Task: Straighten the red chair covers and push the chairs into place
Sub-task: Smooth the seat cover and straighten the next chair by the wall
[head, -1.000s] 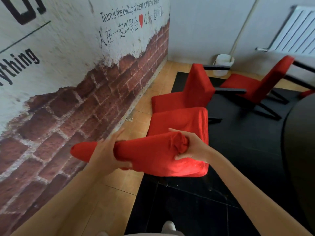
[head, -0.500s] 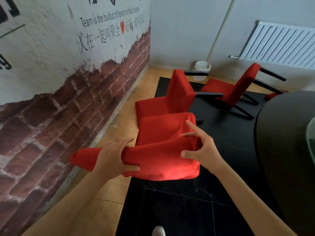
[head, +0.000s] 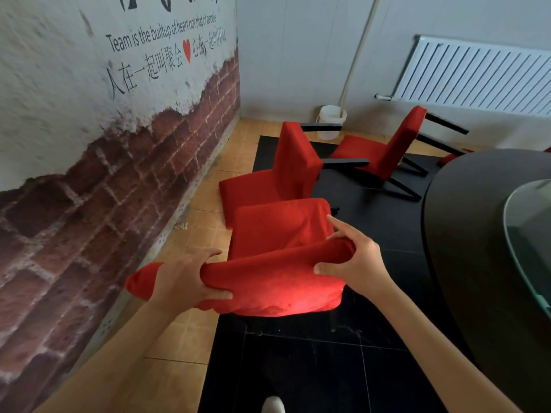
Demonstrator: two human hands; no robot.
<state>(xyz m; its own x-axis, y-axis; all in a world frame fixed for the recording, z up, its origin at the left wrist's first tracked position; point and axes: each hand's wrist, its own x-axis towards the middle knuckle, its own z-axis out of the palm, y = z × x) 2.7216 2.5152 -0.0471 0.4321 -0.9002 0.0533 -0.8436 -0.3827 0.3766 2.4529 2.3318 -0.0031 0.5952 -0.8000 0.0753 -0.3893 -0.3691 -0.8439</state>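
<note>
while the left hand (head: 185, 278) grips the bunched top of the red fabric chair cover (head: 268, 272), the right hand (head: 354, 263) pinches its other end; the nearest chair stands beside the brick-print wall (head: 119, 180).

To my left runs a wall (head: 98, 120) finished as peeling white plaster over exposed red brick, with black lettering and a red heart (head: 187, 51). The far wall (head: 298, 49) is plain grey. A white ribbed radiator (head: 474, 76) hangs on it at right; a pale pipe (head: 356, 58) drops toward a white bucket (head: 330, 122) in the corner. Floor: tan tiles (head: 179, 350) along the brick wall, glossy black tiles (head: 298, 377) beside them. A dark round table (head: 477, 263) with a glass turntable (head: 527, 234) sits at my right. Soft daylight.
</note>
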